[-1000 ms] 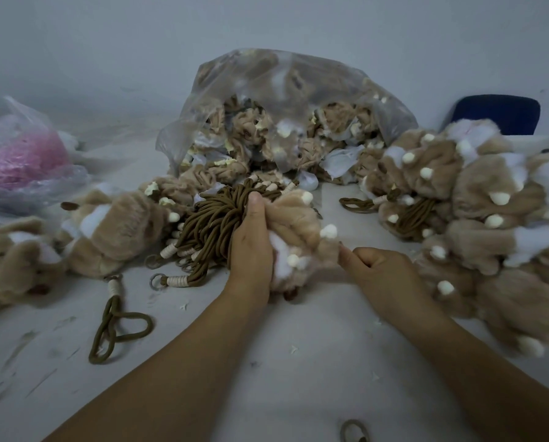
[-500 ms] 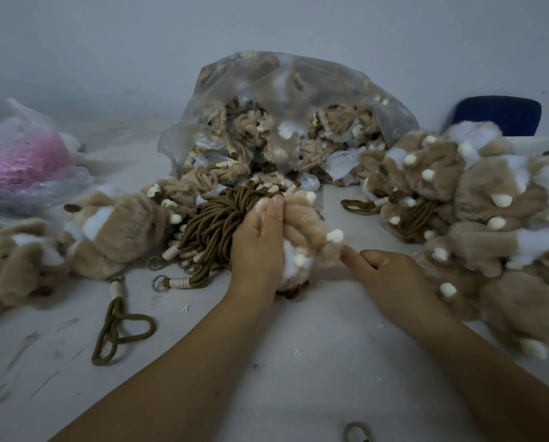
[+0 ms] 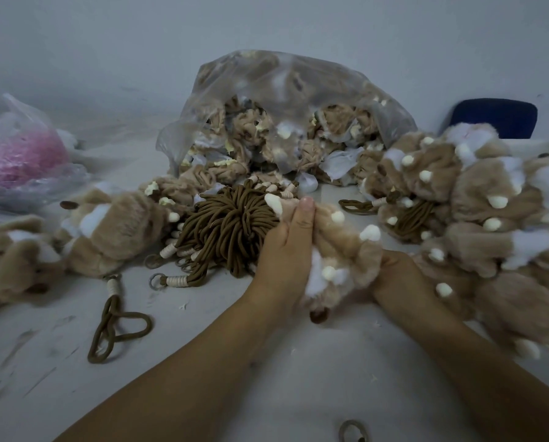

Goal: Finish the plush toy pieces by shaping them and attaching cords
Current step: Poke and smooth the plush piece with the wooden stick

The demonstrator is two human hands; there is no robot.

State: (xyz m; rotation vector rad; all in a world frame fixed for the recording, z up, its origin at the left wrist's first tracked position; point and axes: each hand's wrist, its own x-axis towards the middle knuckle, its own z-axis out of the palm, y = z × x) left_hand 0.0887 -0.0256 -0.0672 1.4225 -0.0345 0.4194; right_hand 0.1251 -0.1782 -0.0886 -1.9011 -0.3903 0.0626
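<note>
The plush toy piece (image 3: 340, 247) is at the middle of the white table (image 3: 177, 384), lifted a little between both hands. The left hand (image 3: 285, 253) holds it from 9 o'clock, with one digit laid straight along the fur and the others hidden behind it, so I judge this a pinch. The right hand (image 3: 397, 275) is curled on the edge at 4 o'clock, gripping the fur.

The step in hand seems to be the shaping, because the fur is squeezed and crumpled and no cord is on this piece yet. The next move probably calls for one hand to let go and pull a single cord from the bundle. The strands are tangled, so this may need care.

The long axis runs about from 12 to 6 o'clock. The small brown part (image 3: 319, 315) points at 6, toward the person, though blur makes this uncertain.

The bundle of brown cords (image 3: 228, 228) lies at 9 o'clock, touching the left hand. A loose cord (image 3: 117, 327) lies at 8, well apart. The clear plastic bag (image 3: 282, 90) of crumpled pieces stands at 12. A pile of plush pieces (image 3: 477, 199) lies at 3, just beside the right hand, and more plush pieces (image 3: 113, 224) lie beyond the cords at 9.
</note>
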